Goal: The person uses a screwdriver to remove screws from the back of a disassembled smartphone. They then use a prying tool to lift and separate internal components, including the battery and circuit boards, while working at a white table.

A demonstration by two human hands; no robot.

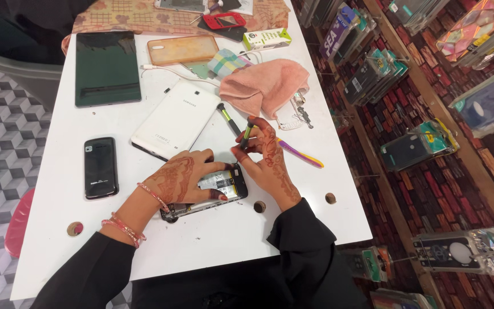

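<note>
An opened phone [224, 189] with its back cover off lies on the white table [201, 240] in front of me. My left hand [178, 178] rests flat on it and holds it down. My right hand [264, 154] grips a small screwdriver [247, 133] with a green and black handle, upright, its tip down at the phone's upper right corner. A second screwdriver [228, 118] lies on the table just behind.
A white tablet [175, 118] lies face down behind the phone, a small black phone [99, 167] to the left, a dark tablet [107, 67] at the back left. A pink cloth [264, 86], an orange phone case [183, 50], a purple and yellow tool [299, 153]. Racks of packaged cases [418, 146] stand on the right.
</note>
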